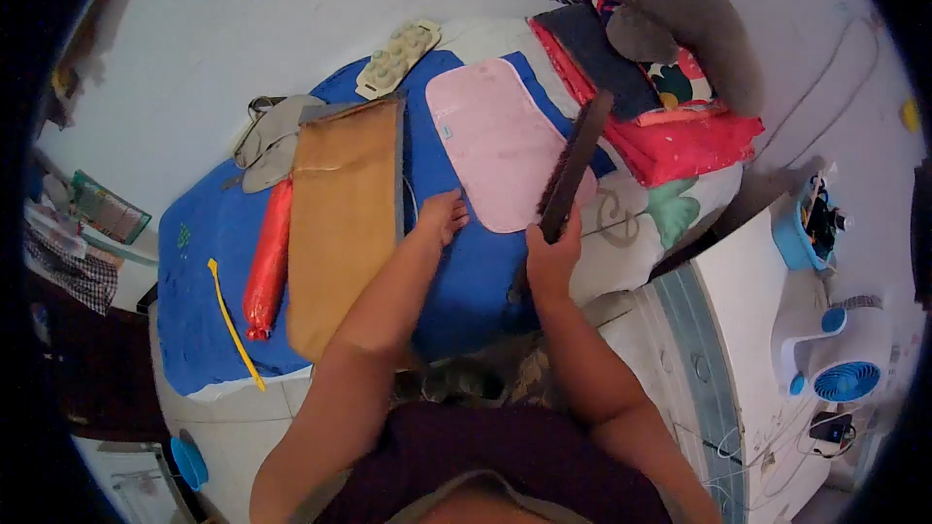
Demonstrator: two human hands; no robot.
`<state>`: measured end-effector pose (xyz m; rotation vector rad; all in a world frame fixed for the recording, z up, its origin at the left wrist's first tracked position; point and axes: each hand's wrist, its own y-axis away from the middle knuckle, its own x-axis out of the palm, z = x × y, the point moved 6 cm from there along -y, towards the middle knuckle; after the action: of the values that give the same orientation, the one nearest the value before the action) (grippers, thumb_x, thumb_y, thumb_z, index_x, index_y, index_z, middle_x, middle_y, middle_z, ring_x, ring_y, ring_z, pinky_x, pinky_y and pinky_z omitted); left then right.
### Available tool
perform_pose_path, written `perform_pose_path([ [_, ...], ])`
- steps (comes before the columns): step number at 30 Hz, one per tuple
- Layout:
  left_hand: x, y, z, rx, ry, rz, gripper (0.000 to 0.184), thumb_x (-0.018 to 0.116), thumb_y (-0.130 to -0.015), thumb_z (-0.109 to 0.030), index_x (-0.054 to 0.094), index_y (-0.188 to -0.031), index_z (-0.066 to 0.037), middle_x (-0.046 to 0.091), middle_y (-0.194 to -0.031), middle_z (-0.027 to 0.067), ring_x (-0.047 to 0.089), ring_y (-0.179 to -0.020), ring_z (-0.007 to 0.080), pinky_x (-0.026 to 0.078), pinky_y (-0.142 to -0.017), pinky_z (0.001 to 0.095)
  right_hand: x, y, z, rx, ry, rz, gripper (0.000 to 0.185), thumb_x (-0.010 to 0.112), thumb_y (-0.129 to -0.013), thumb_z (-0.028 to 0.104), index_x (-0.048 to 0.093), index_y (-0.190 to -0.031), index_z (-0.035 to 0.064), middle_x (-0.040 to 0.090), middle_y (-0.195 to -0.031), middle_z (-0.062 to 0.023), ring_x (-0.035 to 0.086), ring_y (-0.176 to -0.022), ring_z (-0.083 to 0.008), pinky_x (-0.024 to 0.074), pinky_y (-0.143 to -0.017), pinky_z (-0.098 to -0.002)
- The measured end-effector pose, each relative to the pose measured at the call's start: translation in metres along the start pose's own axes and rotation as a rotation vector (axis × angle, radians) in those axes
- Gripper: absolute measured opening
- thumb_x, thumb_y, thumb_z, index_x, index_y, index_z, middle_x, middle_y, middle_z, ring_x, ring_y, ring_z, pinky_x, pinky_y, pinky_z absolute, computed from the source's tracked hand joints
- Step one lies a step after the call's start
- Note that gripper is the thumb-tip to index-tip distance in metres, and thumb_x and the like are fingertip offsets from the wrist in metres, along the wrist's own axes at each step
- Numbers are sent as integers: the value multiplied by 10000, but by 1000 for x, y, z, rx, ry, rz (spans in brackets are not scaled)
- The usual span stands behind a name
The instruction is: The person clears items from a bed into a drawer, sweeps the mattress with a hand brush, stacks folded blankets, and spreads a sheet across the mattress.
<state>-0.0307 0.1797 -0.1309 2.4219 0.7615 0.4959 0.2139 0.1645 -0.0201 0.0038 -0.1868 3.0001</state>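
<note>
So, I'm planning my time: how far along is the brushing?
The pink mat already lies flat. The right hand holds the dark brush over it; the left hand is beside it. How much is brushed doesn't show; perhaps left is the blue sheet, where the tan mat and red roll lie.

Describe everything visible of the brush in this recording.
The brush is long, narrow and dark brown, with what looks like a wooden or plastic back and dark bristles along its left side. The right hand grips it, and a dark handle seems to run on below the fist. It slants up and to the right over the pink mat's right edge. Whether the bristles touch the mat cannot be told.
</note>
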Motion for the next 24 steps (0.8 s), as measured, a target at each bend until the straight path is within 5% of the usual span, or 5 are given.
perform_pose_path([
  [2, 15, -24, 1, -36, -139, 57, 305, 567, -863, -232, 540, -1093, -34, 586, -1008, 112, 572, -872, 254, 480, -766, 400, -1, 1, -5, -31, 10, 7, 623, 609, -702, 28, 368, -1272, -43, 554, -1036, -139, 555, -928, -199, 433, -824, -294],
  [8, 58, -48, -1, -43, 335, 279, 444, 566, -858, -217, 470, -1199, 52, 524, -1210, 193, 545, -1067, 307, 447, -919, 398, -1, -8, -5, -87, 6, 24, 629, 602, -698, 18, 369, -1280, -32, 547, -1059, -137, 552, -926, -194, 437, -814, -290],
  [14, 67, -71, 14, -50, 531, 243, 399, 418, -924, -234, 446, -1213, 40, 549, -1176, 187, 565, -1038, 322, 455, -916, 441, 2, -11, -16, -105, 43, 14, 645, 609, -692, 21, 367, -1289, -26, 545, -1062, -131, 548, -908, -188, 438, -805, -287],
  [20, 63, -50, 1, -186, 413, 130, 405, 481, -863, -165, 440, -1200, 54, 565, -1125, 207, 565, -1019, 362, 457, -902, 467, 18, -6, 0, -87, 5, 57, 634, 605, -694, 23, 375, -1283, -24, 561, -1025, -124, 551, -882, -181, 443, -785, -284],
  [24, 42, -15, -58, 42, 213, 141, 440, 556, -794, -106, 446, -1169, 97, 556, -1087, 238, 584, -945, 379, 511, -795, 457, 21, -5, -2, -104, 16, 46, 619, 602, -699, 26, 382, -1275, -23, 584, -976, -115, 565, -857, -181, 448, -777, -285],
])
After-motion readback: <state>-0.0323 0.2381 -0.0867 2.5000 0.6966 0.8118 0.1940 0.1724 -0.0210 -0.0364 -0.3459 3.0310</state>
